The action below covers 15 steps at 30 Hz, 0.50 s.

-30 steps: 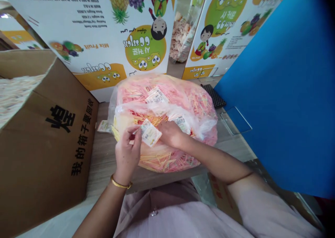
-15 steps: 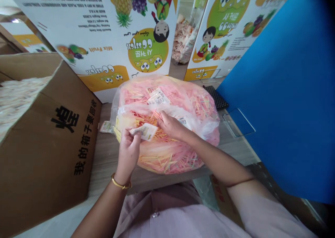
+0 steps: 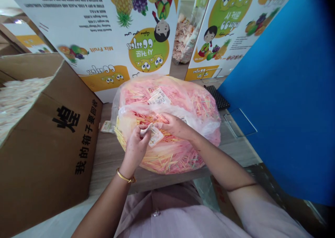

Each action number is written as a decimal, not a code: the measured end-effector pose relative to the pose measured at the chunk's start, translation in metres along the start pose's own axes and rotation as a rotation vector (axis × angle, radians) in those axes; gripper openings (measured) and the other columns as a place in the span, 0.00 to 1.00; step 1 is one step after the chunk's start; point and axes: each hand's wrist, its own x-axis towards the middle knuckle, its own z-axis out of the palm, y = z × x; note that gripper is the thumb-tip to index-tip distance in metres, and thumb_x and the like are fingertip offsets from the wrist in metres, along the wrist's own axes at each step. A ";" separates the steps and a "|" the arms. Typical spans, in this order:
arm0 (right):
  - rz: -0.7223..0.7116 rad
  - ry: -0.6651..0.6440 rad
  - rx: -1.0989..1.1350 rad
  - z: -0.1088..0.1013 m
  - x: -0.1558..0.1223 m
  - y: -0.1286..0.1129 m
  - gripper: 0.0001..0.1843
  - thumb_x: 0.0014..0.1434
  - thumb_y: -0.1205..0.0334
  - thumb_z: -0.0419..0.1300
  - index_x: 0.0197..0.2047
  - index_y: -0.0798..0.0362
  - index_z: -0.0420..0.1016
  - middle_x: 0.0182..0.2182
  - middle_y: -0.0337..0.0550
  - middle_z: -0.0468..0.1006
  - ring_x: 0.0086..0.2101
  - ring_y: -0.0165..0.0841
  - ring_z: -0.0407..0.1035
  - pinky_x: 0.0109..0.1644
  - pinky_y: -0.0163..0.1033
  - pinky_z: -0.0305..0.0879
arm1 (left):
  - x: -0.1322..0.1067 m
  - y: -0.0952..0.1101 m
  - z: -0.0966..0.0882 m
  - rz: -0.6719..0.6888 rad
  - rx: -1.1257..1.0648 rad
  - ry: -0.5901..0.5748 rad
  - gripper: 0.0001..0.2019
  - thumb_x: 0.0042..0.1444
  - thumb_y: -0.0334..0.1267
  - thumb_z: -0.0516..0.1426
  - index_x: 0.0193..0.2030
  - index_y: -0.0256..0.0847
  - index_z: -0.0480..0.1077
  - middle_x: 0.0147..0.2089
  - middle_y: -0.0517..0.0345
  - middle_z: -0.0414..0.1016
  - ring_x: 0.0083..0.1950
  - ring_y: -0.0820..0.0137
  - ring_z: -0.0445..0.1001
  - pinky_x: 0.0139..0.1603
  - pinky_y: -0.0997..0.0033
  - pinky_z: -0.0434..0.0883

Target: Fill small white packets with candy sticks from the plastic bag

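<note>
Subject seated at a wooden table [image 3: 110,157], forearms meeting over a large clear plastic bag [image 3: 167,157] packed with loose pink and yellow sticks [image 3: 167,161]. The bag lies directly ahead of the torso, its near edge just short of the pink top [image 3: 183,224].

Left hand [image 3: 134,150]: thumb and fingers pinch a small printed packet [image 3: 154,135], folded slightly in the grip (print too small to read). A gold bangle [image 3: 126,177] sits on the wrist.

Right hand [image 3: 172,126]: fingers extended and close together, not gripping, pressed onto the bag's plastic; fingertips [image 3: 158,117] just beside the pinched packet.

Around the bag: a second packet [image 3: 158,97] at 12 o'clock lies against the plastic; a third [image 3: 107,127] lies on the table at 9 o'clock, touching the bag's edge. A cardboard box [image 3: 47,136] stands at 9 o'clock, well beside the hands, holding pale shreds [image 3: 18,105]. Printed fruit-candy boards [image 3: 86,39] rise at 12 o'clock; a blue panel [image 3: 282,91] stands at 3 o'clock; a black mesh pad [image 3: 217,96] sits at 2 o'clock.
</note>
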 end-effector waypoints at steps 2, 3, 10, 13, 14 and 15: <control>0.014 -0.037 0.016 0.005 -0.001 0.000 0.16 0.64 0.47 0.62 0.43 0.52 0.76 0.39 0.40 0.80 0.40 0.36 0.73 0.45 0.40 0.67 | 0.001 0.000 0.001 -0.047 -0.170 -0.027 0.15 0.56 0.42 0.65 0.48 0.40 0.75 0.39 0.59 0.80 0.33 0.74 0.72 0.33 0.77 0.68; 0.015 -0.019 0.031 0.007 -0.001 0.002 0.16 0.64 0.48 0.62 0.44 0.52 0.77 0.40 0.41 0.80 0.41 0.36 0.73 0.46 0.40 0.67 | 0.002 0.000 0.000 -0.099 -0.274 -0.044 0.17 0.54 0.42 0.66 0.49 0.40 0.76 0.42 0.58 0.81 0.33 0.74 0.73 0.31 0.78 0.69; 0.046 0.042 -0.020 0.007 -0.004 0.014 0.17 0.68 0.47 0.57 0.46 0.52 0.75 0.43 0.44 0.81 0.43 0.38 0.75 0.48 0.41 0.69 | 0.002 0.005 -0.002 -0.427 -0.693 -0.113 0.12 0.56 0.38 0.67 0.47 0.42 0.78 0.49 0.54 0.83 0.43 0.68 0.81 0.34 0.74 0.81; 0.105 0.154 -0.267 0.000 -0.004 0.018 0.16 0.72 0.51 0.51 0.47 0.52 0.73 0.43 0.48 0.81 0.45 0.41 0.76 0.51 0.44 0.68 | 0.003 0.002 0.001 -0.367 -0.690 -0.014 0.11 0.54 0.38 0.69 0.43 0.38 0.80 0.48 0.51 0.84 0.48 0.65 0.82 0.47 0.67 0.82; 0.127 0.190 -0.339 -0.003 -0.003 0.019 0.14 0.73 0.54 0.50 0.49 0.52 0.73 0.45 0.50 0.81 0.47 0.43 0.76 0.52 0.46 0.68 | 0.004 0.000 0.003 -0.336 -0.675 0.008 0.13 0.52 0.41 0.70 0.42 0.38 0.80 0.48 0.50 0.84 0.50 0.63 0.81 0.51 0.64 0.81; 0.152 0.218 -0.389 -0.006 -0.002 0.019 0.14 0.72 0.57 0.50 0.52 0.52 0.72 0.46 0.52 0.81 0.49 0.44 0.76 0.53 0.47 0.68 | 0.004 -0.002 0.004 -0.308 -0.655 0.023 0.15 0.50 0.43 0.71 0.42 0.37 0.81 0.48 0.50 0.84 0.51 0.62 0.81 0.54 0.61 0.80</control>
